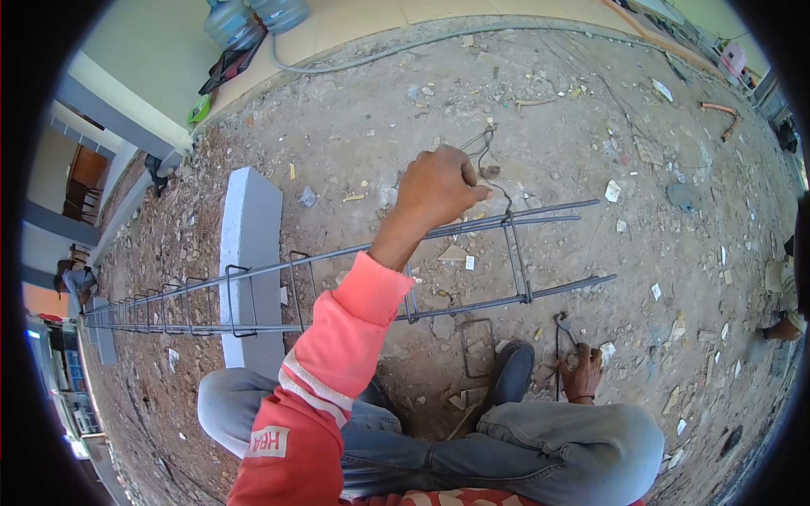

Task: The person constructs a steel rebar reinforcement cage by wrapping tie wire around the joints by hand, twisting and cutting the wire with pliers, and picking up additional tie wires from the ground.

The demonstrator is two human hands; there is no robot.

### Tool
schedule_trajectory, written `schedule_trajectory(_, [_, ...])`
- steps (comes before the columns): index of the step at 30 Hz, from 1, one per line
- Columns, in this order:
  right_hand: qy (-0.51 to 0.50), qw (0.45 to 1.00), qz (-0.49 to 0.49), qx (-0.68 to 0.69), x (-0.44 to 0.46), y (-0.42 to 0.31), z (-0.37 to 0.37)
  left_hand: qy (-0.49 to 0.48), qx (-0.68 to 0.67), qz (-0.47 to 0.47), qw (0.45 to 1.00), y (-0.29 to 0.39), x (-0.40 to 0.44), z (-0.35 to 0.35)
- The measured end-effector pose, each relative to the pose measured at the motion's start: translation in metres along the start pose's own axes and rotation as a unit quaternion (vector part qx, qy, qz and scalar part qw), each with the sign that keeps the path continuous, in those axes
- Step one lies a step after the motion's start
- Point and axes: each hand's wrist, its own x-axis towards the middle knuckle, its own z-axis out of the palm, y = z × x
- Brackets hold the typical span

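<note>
My left hand point(439, 187), in a red sleeve, is closed above the rebar cage point(359, 250). A thin tie wire point(482, 160) runs from its fingers in a loop down to the cage's upper bar, near the last stirrup point(516, 253). The exact grip is partly hidden by the hand. My right hand point(582, 375) is low on the ground by my right knee, its fingers around one handle of dark pincers point(564, 325). The pincers' jaws point away from me. A loose rectangular stirrup point(478, 347) lies between the cage and my shoe.
A pale block point(251, 202) supports the cage on the left, and a smaller block point(104, 337) stands near its far end. Stone chips and rubble litter the ground. A grey hose point(380, 57), water jugs point(232, 24) and a bent orange pipe point(724, 118) lie farther off. Another person point(780, 295) is at right.
</note>
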Motion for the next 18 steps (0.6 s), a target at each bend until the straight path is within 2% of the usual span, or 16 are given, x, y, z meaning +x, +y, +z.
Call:
schedule_trajectory(2, [-0.019,0.999,-0.002,0.026,0.002,-0.003,-0.004,-0.062,-0.163,-0.159,0.972,0.013,-0.017,-0.014])
schedule_trajectory(3, [-0.038,0.998,-0.004,0.047,0.004,-0.005,-0.006,-0.1,-0.271,-0.179,0.94,0.018,-0.03,-0.004])
schedule_trajectory(5, [-0.037,0.997,-0.043,0.044,0.01,0.006,0.008,-0.162,-0.254,-0.192,0.934,0.038,-0.048,0.021])
schedule_trajectory(6, [-0.032,0.996,-0.078,0.038,0.013,0.011,0.013,-0.13,-0.263,-0.216,0.931,0.049,-0.056,0.036])
schedule_trajectory(8, [-0.018,0.997,-0.077,0.013,0.015,0.006,0.012,-0.094,-0.277,-0.24,0.925,0.064,-0.061,0.083])
schedule_trajectory(10, [-0.003,0.997,-0.07,-0.015,0.013,-0.002,0.009,0.102,-0.367,-0.317,0.869,0.07,-0.059,0.141])
schedule_trajectory(11, [-0.001,0.998,-0.06,0.022,0.01,-0.006,0.006,0.099,-0.373,-0.32,0.865,0.075,-0.057,0.144])
schedule_trajectory(12, [0.003,0.997,-0.049,0.056,0.007,-0.008,0.003,0.119,-0.464,-0.363,0.799,0.078,-0.052,0.144])
schedule_trajectory(13, [0.061,0.99,-0.115,0.056,0.005,-0.006,0.004,0.138,-0.549,-0.401,0.72,0.08,-0.047,0.143])
schedule_trajectory(14, [0.062,0.99,-0.115,0.044,0.003,-0.004,-0.001,0.136,-0.558,-0.402,0.713,0.08,-0.044,0.142])
schedule_trajectory(16, [-0.032,0.992,-0.016,0.119,0.003,-0.003,-0.015,0.18,-0.607,-0.4,0.662,0.078,-0.039,0.139])
schedule_trajectory(17, [0.041,0.986,-0.112,0.116,0.001,0.005,-0.018,0.21,-0.674,-0.358,0.611,0.079,-0.036,0.143])
schedule_trajectory(18, [0.042,0.988,-0.113,0.1,-0.002,0.016,-0.027,0.209,-0.685,-0.359,0.599,0.086,-0.036,0.141])
